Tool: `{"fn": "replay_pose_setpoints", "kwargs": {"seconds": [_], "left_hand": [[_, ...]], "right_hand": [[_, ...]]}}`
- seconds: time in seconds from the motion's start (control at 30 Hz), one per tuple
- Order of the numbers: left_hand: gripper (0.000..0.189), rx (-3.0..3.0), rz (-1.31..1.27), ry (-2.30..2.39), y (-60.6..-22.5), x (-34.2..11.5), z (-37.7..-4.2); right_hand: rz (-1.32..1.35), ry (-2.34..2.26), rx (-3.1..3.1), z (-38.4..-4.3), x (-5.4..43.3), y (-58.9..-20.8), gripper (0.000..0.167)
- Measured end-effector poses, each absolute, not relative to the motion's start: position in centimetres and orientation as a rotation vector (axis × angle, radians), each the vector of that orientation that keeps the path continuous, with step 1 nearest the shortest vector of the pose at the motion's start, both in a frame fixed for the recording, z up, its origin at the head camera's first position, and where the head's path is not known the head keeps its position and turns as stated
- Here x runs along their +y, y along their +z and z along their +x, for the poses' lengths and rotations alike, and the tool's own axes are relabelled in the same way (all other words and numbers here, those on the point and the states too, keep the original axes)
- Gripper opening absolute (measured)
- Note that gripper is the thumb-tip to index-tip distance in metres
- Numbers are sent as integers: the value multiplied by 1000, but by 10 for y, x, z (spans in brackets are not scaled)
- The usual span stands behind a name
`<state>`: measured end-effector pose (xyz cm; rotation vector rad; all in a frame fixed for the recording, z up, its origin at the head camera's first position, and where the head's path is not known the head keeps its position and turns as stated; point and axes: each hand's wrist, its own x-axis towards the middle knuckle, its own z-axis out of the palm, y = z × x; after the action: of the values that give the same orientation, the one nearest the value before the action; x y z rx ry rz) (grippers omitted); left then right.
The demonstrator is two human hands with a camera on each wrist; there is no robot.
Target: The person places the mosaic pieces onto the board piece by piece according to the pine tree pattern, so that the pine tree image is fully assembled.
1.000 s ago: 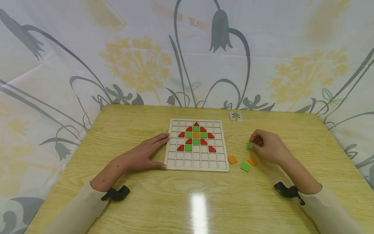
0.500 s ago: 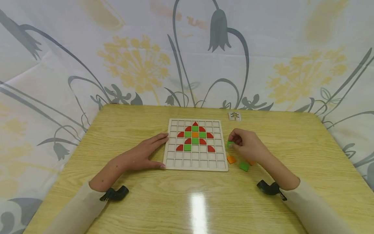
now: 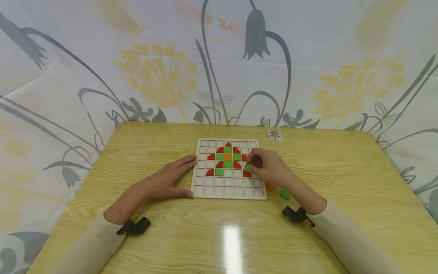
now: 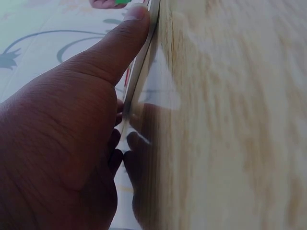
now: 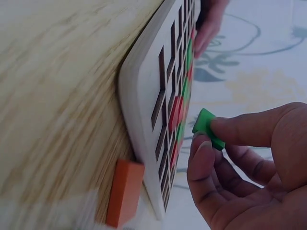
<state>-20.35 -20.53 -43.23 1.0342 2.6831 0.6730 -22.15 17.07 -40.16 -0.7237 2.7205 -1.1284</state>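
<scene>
A pale wooden grid board (image 3: 229, 192) lies on the table, with red, green and orange tiles set in a tree shape. My right hand (image 3: 268, 165) pinches a green square tile (image 5: 207, 128) between thumb and fingertips, held above the board's right side. In the right wrist view the tile is apart from the board. My left hand (image 3: 164, 179) rests at the board's left edge, fingers extended, thumb (image 4: 136, 28) touching the rim near the front corner.
An orange tile (image 5: 125, 194) lies against the board's right edge, and a loose green tile (image 3: 284, 193) lies beside it. A small pattern card (image 3: 275, 135) is at the table's back. Behind the table (image 3: 191, 232) hangs a flowered cloth (image 3: 219, 76).
My right hand has moved left with the green tile, from the table beside the loose tiles to over the board. The left hand has stayed at the board's edge.
</scene>
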Motion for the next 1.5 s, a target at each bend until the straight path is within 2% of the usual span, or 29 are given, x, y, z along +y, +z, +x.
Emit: {"fn": "replay_pose_setpoints", "kwargs": {"seconds": [0.4, 1.07, 1.5], "left_hand": [[109, 2684, 1032, 664, -433, -206, -203], [108, 2684, 1033, 659, -434, -206, -204], [109, 2685, 1030, 655, -433, -206, -204]], "right_hand": [[-778, -1098, 2693, -227, 147, -403, 7], [-883, -979, 2744, -229, 145, -415, 5], [-896, -941, 2760, -227, 148, -414, 11]]}}
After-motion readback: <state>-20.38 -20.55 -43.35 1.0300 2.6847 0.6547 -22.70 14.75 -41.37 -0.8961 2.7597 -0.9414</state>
